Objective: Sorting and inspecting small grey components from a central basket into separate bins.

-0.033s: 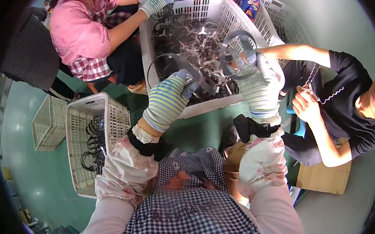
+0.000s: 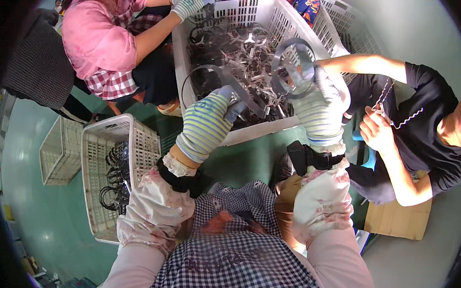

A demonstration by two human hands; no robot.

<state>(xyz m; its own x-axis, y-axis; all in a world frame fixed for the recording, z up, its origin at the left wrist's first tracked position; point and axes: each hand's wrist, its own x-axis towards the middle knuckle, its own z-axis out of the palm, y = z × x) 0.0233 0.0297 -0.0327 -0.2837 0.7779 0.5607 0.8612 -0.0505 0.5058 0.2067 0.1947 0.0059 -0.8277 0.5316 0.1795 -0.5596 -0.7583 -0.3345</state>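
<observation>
My left hand (image 2: 211,119), in a striped work glove, grips a thin grey metal band loop (image 2: 221,72) over the near edge of a large white plastic crate (image 2: 252,137). My right hand (image 2: 317,104), gloved the same way, holds a second round metal band (image 2: 279,49) up above the crate's right side. The crate is filled with a tangled heap of dark metal rings and clips (image 2: 236,49). Both forearms wear floral sleeve covers.
A smaller white basket (image 2: 95,151) with black rings (image 2: 115,179) stands on the green floor at my left, with another basket (image 2: 55,154) beyond it. A person in pink (image 2: 97,35) reaches into the crate with a gloved hand (image 2: 191,4). A person in black (image 2: 426,135) sits at the right.
</observation>
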